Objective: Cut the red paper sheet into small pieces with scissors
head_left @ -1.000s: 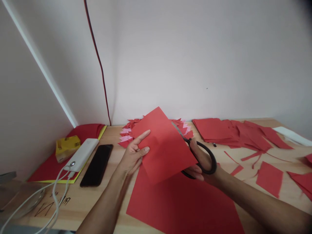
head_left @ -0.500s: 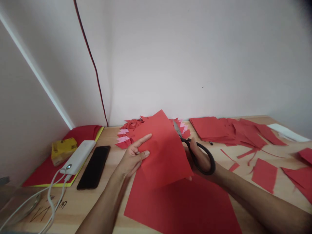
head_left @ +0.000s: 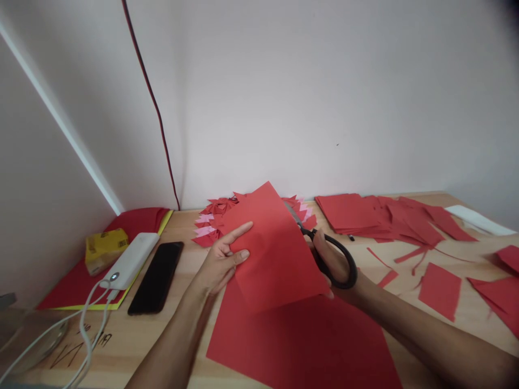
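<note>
A sheet of red paper (head_left: 270, 254) is held up and tilted in front of me. My left hand (head_left: 227, 256) pinches its left edge, thumb and forefinger on the near face and the other fingers behind. In my right hand (head_left: 330, 259) are black-handled scissors (head_left: 338, 265), their metal blades at the sheet's upper right edge and partly hidden behind it. The right fingers are mostly out of sight behind the paper and the handle. Beneath both hands a larger red sheet (head_left: 308, 346) lies on the wooden table (head_left: 162, 351).
Folded red and pink paper pieces (head_left: 206, 227) sit behind the sheet. Red paper stacks (head_left: 352, 213), scraps (head_left: 440, 290) and thin strips lie right. At left are a black phone (head_left: 156, 278), a cabled white power bank (head_left: 130, 259) and a yellow packet (head_left: 106, 248). A wall (head_left: 304, 97) rises behind.
The scissors and my right hand have shifted slightly, and the blades now show less beyond the sheet's edge. My left hand keeps its hold on the paper in nearly the same place.
</note>
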`<state>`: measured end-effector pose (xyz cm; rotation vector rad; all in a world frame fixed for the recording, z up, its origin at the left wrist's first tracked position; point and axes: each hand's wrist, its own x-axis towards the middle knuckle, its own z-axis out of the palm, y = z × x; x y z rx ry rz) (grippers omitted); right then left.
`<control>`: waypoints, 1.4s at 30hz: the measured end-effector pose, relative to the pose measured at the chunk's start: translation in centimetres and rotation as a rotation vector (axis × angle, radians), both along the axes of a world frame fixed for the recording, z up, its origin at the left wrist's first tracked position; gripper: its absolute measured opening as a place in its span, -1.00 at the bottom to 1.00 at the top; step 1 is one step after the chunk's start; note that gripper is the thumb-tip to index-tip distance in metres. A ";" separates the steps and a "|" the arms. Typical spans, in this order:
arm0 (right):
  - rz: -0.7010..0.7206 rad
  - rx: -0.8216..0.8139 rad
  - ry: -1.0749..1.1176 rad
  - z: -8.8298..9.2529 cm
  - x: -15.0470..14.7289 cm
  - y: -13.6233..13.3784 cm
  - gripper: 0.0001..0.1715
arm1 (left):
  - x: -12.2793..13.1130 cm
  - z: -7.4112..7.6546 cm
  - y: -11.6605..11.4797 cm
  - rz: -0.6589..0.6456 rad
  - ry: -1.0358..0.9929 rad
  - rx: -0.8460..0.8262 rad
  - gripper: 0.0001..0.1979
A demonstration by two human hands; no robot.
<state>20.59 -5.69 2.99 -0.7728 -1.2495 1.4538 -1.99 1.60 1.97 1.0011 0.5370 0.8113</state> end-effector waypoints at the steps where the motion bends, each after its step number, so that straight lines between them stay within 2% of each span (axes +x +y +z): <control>1: 0.013 -0.006 0.008 -0.2 0.0 0.0 -0.16 | 0.0 0.1 0.0 0.005 0.002 -0.001 -0.34; 5: 0.080 -0.021 0.049 -0.9 0.2 0.4 -0.12 | 0.1 0.2 -0.2 0.018 0.060 0.006 -0.35; 9: 0.124 -0.025 0.059 -0.8 0.3 0.6 -0.07 | 0.2 0.1 -0.3 0.020 0.078 0.037 -0.37; 16: 0.097 -0.102 0.003 -0.9 0.9 0.7 -0.16 | 0.3 0.1 -0.3 -0.002 0.086 0.031 -0.34; 21: -0.010 -0.136 -0.017 -0.9 0.7 0.4 -0.17 | 0.3 0.1 -0.3 -0.007 0.074 0.025 -0.35; 24: -0.007 -0.159 -0.001 -0.6 0.4 0.1 -0.15 | 0.3 0.2 -0.3 0.004 0.094 0.029 -0.35; 30: 0.101 -0.072 0.030 -0.5 0.5 0.3 -0.10 | 0.3 0.1 -0.3 0.024 0.121 0.038 -0.38; 36: 0.151 -0.004 0.001 0.6 0.4 0.6 -0.07 | 0.2 -0.2 -0.2 0.004 0.213 0.100 -0.39; 39: 0.145 0.012 -0.010 0.4 0.7 0.6 -0.06 | 0.3 -0.2 -0.2 0.011 0.208 0.110 -0.41; 42: 0.111 -0.055 -0.004 -0.3 1.0 0.6 -0.07 | 0.3 -0.1 -0.3 0.016 0.216 0.116 -0.42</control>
